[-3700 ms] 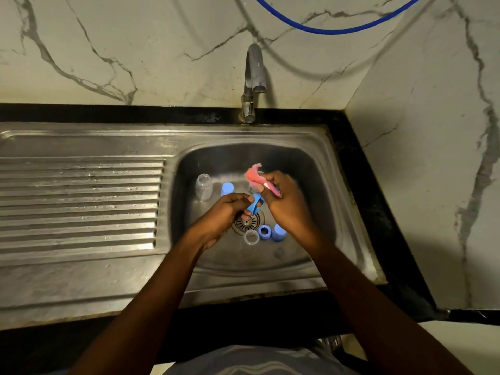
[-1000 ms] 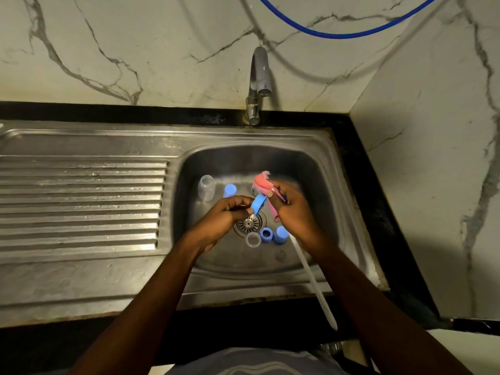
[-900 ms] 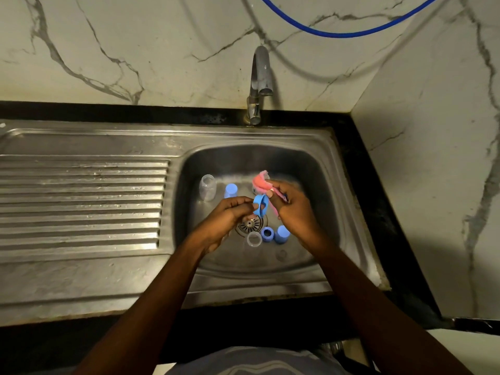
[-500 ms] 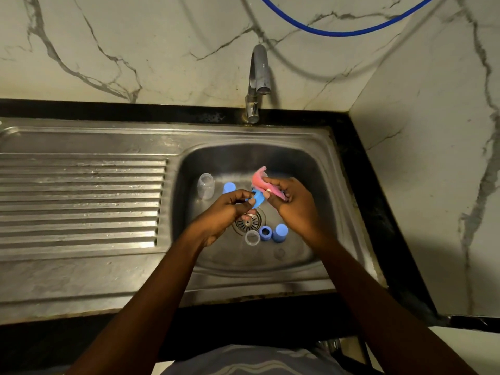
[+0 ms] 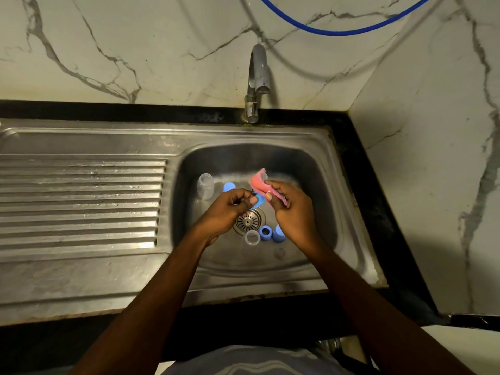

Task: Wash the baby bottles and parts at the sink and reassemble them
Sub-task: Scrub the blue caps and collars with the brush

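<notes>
A home kitchen: steel sink [image 5: 332, 185] with drainboard [image 5: 81, 201], tap [image 5: 257, 77], marble-tiled walls [image 5: 135, 44].

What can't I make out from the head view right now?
Head view only:
The blue part: mostly covered by the left hand; type unclear.
The pink scrubber: lower end hidden inside the right hand.
The blue cap by the drain: partly behind the right hand.

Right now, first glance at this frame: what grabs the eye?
Two hands meet over the drain in the steel basin: the left hand pinches a small blue part, the right hand grips a pink sponge. A clear bottle sits at the basin's left; a blue hose loops across the marble wall above the tap.
</notes>
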Tool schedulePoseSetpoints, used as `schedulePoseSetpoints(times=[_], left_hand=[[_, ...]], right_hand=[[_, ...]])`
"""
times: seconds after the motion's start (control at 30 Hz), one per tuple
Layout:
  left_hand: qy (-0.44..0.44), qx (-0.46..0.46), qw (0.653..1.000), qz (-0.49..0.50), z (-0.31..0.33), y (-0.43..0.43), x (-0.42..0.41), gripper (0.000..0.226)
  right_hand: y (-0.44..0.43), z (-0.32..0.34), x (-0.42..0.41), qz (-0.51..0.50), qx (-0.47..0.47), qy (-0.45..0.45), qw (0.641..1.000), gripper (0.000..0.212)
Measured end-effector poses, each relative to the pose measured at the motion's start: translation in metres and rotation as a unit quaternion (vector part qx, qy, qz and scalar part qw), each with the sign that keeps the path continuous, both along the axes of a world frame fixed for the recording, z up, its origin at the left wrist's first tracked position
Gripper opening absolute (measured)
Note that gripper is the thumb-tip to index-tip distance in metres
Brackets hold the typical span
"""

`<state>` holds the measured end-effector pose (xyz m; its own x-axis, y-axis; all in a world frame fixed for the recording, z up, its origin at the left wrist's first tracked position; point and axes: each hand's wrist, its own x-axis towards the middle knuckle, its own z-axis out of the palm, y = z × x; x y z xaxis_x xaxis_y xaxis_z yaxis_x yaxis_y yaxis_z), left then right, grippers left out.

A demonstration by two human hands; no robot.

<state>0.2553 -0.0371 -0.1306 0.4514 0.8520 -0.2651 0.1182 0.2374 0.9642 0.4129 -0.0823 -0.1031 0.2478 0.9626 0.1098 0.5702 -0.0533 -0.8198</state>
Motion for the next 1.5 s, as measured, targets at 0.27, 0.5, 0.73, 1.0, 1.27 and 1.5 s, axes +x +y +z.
schedulePoseSetpoints(times=[0.27, 0.5, 0.73, 1.0, 1.27, 1.5], left_hand=[[-0.013, 0.015, 0.999, 0.027, 0.003, -0.005, 0.001, 0.015], [-0.057, 0.023, 0.998, 0.018, 0.002, 0.0, -0.006, 0.018], [-0.204, -0.117, 0.97, 0.06, 0.006, -0.007, -0.003, 0.022], [-0.111, -0.077, 0.99, 0.041, 0.007, -0.006, 0.004, 0.011], [-0.007, -0.033, 0.999, 0.037, -0.004, 0.004, -0.002, 0.015], [-0.014, -0.01, 0.999, 0.036, -0.004, 0.001, -0.005, 0.016]], right_hand=[[-0.001, 0.006, -0.005, 0.019, 0.069, -0.043, 0.996, 0.022], [0.008, 0.006, -0.002, 0.036, 0.072, -0.092, 0.993, 0.013], [0.01, 0.015, -0.005, -0.009, -0.052, 0.087, 0.995, 0.015], [0.015, 0.017, 0.0, 0.016, 0.0, 0.011, 1.0, 0.004], [0.003, 0.005, -0.009, 0.088, 0.036, -0.071, 0.993, 0.019], [0.008, 0.008, -0.007, 0.043, 0.061, -0.101, 0.992, 0.015]])
